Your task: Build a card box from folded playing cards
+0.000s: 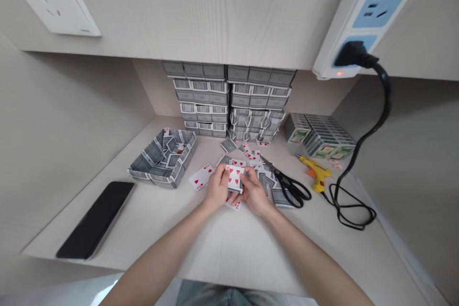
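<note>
Between my hands is a playing card (pixel 235 178) with red hearts facing up and its edge folded. My left hand (pixel 217 187) pinches its left side, and my right hand (pixel 254 191) grips its right side with thumb on top. Under and around them lie loose playing cards, among them a two of hearts (pixel 201 177) to the left and a partly covered card (pixel 234 204) just below my fingers. Black-handled scissors (pixel 292 189) rest to the right of my right hand, blades over a heap of cards (pixel 263 177).
A tray made of folded cards (pixel 154 172) holds loose card pieces at left, near a black phone (pixel 96 220). Stacked card boxes (pixel 229 100) stand at the back. At right are a yellow glue gun (pixel 317 172), its black cord, packed decks (pixel 322 136) and a power strip (pixel 373 14).
</note>
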Available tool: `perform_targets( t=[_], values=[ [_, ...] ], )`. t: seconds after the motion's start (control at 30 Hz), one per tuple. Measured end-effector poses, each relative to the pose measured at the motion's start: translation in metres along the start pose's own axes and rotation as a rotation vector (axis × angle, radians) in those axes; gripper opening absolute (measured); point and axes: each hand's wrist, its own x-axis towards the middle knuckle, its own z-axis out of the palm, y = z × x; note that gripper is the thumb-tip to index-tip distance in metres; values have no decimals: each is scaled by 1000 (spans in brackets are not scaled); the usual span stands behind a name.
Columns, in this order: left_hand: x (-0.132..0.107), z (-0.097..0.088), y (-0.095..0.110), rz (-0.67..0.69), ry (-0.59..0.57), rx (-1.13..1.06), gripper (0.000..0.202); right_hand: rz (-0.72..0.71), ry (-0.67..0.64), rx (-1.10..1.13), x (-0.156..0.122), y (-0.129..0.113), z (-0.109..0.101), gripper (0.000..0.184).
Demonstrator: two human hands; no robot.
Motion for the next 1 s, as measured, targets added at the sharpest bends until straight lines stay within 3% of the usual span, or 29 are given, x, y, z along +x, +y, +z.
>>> perform_targets(
  t=[0.13,0.63,1.0],
  values=[
    [0,-3,4,25,-1,30,13,23,-47,31,0,0,0,29],
    [1,-1,5,-14,-32,-100,13,-2,17,-42,-2,-1,1,27],
    [-3,-4,10,113,-30,27,15,-12,65,-105,-2,-1,2,22]
  ],
)
